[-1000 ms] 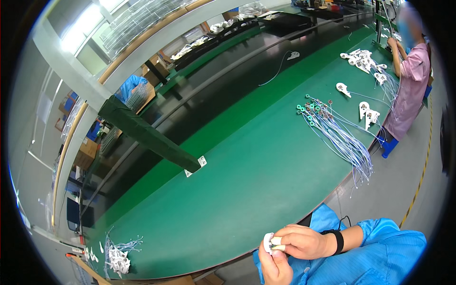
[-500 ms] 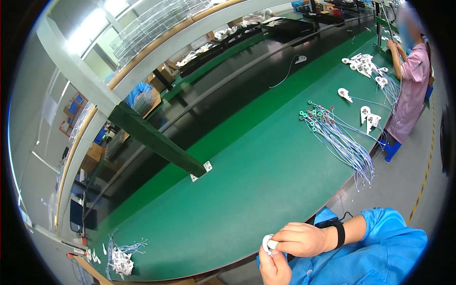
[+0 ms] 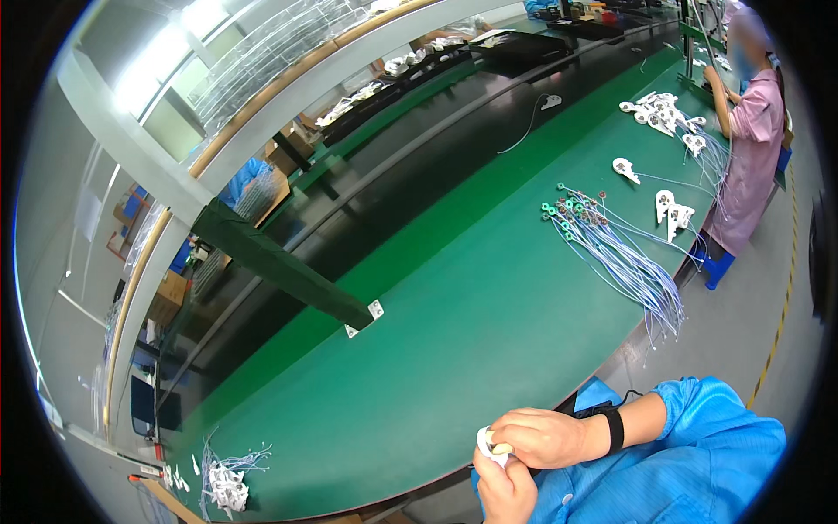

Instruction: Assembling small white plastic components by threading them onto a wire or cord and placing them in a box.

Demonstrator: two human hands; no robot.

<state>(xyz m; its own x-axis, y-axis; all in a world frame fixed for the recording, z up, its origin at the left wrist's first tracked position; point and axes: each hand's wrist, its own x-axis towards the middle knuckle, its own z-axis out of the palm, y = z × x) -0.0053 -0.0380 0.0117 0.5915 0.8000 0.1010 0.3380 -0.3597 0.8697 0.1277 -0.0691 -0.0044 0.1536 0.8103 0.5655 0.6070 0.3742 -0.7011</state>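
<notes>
Near the table's front edge, at the lower right, my two hands meet around a small white curved plastic part [image 3: 484, 437]. My left hand [image 3: 506, 491] holds it from below with thumb and fingers closed. From above, my right hand [image 3: 543, 438], with a black band on the wrist, pinches its fingers against the same part. A pale yellowish tip shows between the fingers; I cannot tell whether it is a finger cover or a piece. Much of the white part is hidden by my fingers.
The green table [image 3: 419, 384] carries a bundle of bluish-white cables [image 3: 633, 275] with green and brown ring ends. White plastic housings [image 3: 655, 113] with cables lie farther right, near a co-worker in pink [image 3: 755, 148]. A dark-wrapped post [image 3: 284, 266] stands mid-table; white parts [image 3: 229, 489] are piled at lower left.
The view has shifted slightly. My right fingers have moved a little on the white part, and more of the pale yellowish tip shows. Both hands keep their hold.
</notes>
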